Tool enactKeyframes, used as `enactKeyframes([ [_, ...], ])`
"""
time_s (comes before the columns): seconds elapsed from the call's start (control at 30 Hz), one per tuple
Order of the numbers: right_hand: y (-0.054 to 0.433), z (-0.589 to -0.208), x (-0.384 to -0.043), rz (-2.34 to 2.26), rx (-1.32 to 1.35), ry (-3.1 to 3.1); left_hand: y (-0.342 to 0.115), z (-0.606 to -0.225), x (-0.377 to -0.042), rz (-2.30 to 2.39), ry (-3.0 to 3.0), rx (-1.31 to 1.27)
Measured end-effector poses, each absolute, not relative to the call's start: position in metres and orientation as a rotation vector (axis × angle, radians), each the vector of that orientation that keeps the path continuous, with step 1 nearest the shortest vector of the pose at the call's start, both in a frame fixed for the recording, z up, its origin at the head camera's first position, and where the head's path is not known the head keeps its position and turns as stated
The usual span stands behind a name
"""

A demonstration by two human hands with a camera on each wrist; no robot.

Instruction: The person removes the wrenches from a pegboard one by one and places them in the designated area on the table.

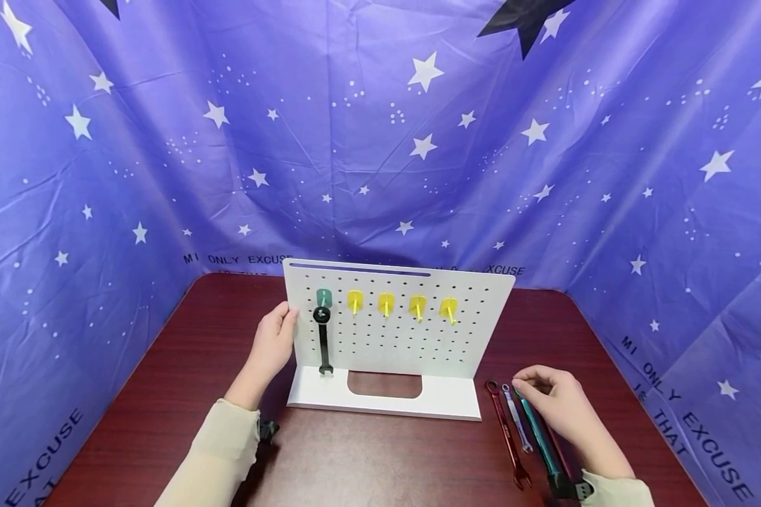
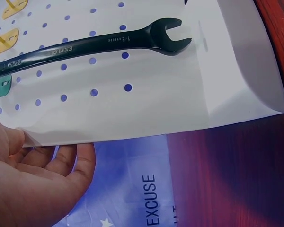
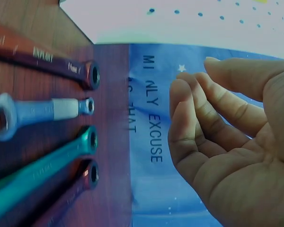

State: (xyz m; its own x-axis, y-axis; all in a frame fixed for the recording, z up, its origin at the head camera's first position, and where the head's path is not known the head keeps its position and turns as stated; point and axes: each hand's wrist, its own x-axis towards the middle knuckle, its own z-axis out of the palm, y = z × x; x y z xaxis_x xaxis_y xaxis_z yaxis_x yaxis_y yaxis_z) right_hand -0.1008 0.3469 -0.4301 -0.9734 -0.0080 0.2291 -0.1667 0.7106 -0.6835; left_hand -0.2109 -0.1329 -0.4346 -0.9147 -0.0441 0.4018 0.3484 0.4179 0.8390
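Observation:
My left hand (image 1: 271, 339) grips the left edge of a white pegboard (image 1: 380, 355), thumb on the front and fingers behind it. On the board's green hook (image 1: 323, 296) hangs a black combination wrench (image 2: 104, 43), its open end downward. My right hand (image 1: 561, 405) hovers over the wrenches at the right with loosely bent fingers and nothing between them. Below it lie a red wrench (image 3: 61, 66), a short silver wrench (image 3: 33, 112), a teal wrench (image 3: 52, 165) and a dark red wrench (image 3: 68, 194), side by side with ring ends toward the back.
Several yellow hooks, among them the leftmost yellow hook (image 1: 354, 301), line the board to the right of the green one. The board's white base (image 1: 317, 394) has a cut-out and stands on a dark red table (image 1: 368, 458). A blue star-patterned curtain (image 1: 330, 141) encloses the table.

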Motion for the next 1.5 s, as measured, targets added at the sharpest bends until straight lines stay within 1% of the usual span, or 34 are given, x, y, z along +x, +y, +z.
enactKeyframes([
  [0.2,0.332,-0.431,-0.106,1.16,0.189,-2.693,-0.133,-0.435,-0.211,-1.506,-2.318,-0.263],
  [0.53,0.309,-0.427,-0.113,1.221,0.195,-2.74,-0.134,-0.435,-0.211,-1.521,-2.312,-0.268],
  [1.07,0.274,-0.438,-0.123,1.251,0.321,-2.733,-0.134,-0.435,-0.212,-1.508,-2.313,-0.269],
  [1.5,0.243,-0.442,-0.128,1.298,0.332,-2.709,-0.134,-0.436,-0.212,-1.518,-2.307,-0.269],
])
